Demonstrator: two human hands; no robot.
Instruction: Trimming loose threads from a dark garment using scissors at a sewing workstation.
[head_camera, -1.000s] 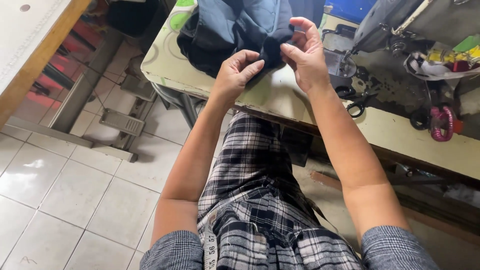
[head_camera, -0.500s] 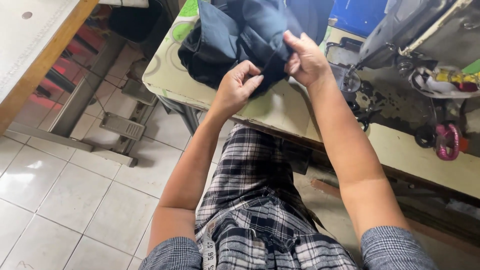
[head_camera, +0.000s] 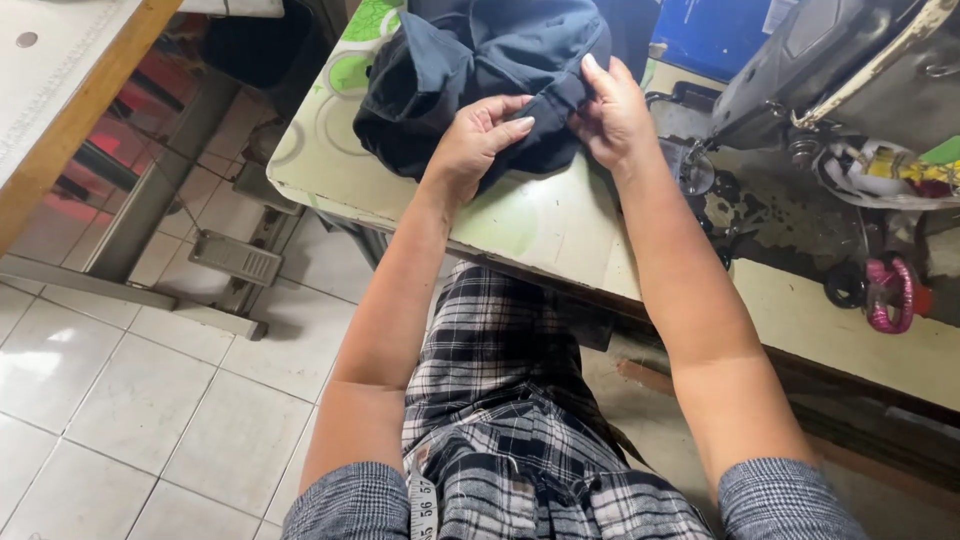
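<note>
A dark navy garment (head_camera: 470, 60) lies bunched on the pale sewing table (head_camera: 540, 215). My left hand (head_camera: 475, 140) pinches a fold at the garment's near edge between thumb and fingers. My right hand (head_camera: 612, 110) grips the same edge just to the right, fingers curled over the cloth. Both hands sit close together above the table's front part. A sewing machine (head_camera: 850, 70) stands to the right of my right hand.
Pink-handled scissors (head_camera: 890, 295) lie on the machine bed at right. A foot pedal (head_camera: 235, 258) sits on the tiled floor under a neighbouring table (head_camera: 70, 110) at left. A measuring tape (head_camera: 424, 500) hangs over my checked lap. A blue container (head_camera: 715, 35) stands behind the table.
My hands have drawn the garment's edge closer together and worked along the fold. The view has shifted slightly, bringing the cloth lower in frame.
</note>
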